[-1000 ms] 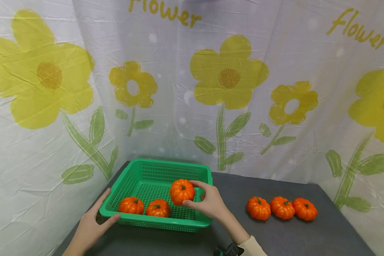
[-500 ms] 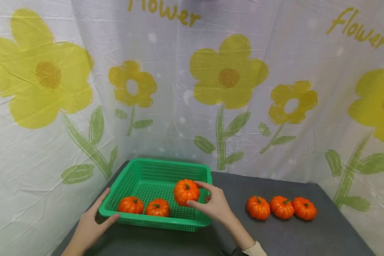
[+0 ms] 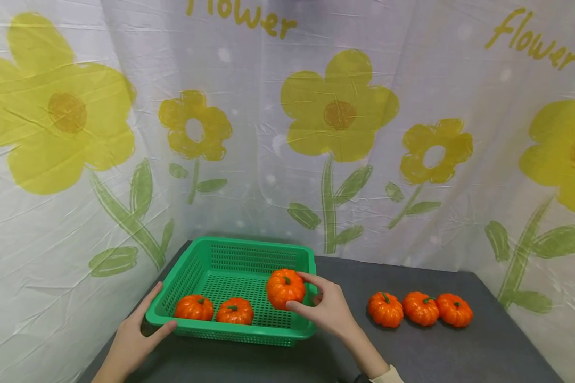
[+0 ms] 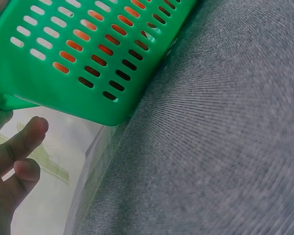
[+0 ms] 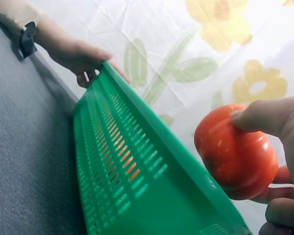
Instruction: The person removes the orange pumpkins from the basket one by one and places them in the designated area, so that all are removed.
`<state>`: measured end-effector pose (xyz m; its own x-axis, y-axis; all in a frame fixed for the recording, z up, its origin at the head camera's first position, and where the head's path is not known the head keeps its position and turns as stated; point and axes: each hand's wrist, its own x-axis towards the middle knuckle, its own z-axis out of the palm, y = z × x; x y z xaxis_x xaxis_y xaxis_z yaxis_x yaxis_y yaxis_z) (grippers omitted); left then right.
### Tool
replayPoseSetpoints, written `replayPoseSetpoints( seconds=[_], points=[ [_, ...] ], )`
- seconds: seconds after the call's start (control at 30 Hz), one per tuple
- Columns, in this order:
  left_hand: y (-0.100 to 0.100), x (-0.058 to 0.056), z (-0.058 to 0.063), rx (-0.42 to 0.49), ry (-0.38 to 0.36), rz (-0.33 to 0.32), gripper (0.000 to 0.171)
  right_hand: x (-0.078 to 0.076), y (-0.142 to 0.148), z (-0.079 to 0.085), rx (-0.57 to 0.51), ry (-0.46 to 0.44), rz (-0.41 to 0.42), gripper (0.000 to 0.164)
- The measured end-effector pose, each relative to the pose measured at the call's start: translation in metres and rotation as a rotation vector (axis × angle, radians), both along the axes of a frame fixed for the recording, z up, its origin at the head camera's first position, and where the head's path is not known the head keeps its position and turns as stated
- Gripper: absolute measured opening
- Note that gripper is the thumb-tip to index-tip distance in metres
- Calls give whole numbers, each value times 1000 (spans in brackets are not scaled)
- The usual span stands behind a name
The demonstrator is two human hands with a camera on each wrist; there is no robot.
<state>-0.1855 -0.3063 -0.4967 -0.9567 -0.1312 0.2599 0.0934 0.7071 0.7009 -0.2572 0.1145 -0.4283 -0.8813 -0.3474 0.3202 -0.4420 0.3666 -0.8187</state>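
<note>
My left hand (image 3: 133, 338) holds the front left corner of a green plastic basket (image 3: 239, 331), its thumb at the front rim and its fingers along the left side. In the left wrist view several fingertips (image 4: 32, 129) show below the basket's rim, apart from its wall. Over the basket's right part, my right hand (image 3: 329, 308) pinches a small orange pumpkin (image 3: 285, 290) between thumb and fingers. The right wrist view has this pumpkin just above the rim, tilted in the grip. Two more pumpkins, one left (image 3: 194, 307) and one right (image 3: 235, 310), lie inside along the basket's front wall.
Three pumpkins sit in a row on the dark grey table right of the basket: a left one (image 3: 385, 309), a middle one (image 3: 420, 308) and a right one (image 3: 454, 309). A white curtain (image 3: 263, 202) printed with yellow flowers stands behind and at both sides.
My right hand has moved a little to the right with the pumpkin, toward the basket's right wall. The left hand and the basket stay in place.
</note>
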Motion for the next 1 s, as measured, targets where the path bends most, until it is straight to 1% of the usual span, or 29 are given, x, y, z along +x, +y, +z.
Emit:
replayPoseSetpoints(
  seconds=[0.13,0.33,0.53,0.77,0.9,1.0],
  points=[
    [0,0,0,2,-4,-2,95,3,8,2,15,40,-39,63],
    [1,0,0,2,-5,-4,95,7,24,6,16,49,-94,64],
    [1,0,1,2,7,-6,95,10,45,3,28,62,-136,65],
    [1,-1,1,3,-4,-6,95,15,73,-2,15,89,-194,63],
    [1,-1,1,-1,-6,-2,95,18,86,-3,44,115,-256,62],
    [1,0,1,-7,-10,1,95,19,95,-4,99,147,-315,63]
  ],
)
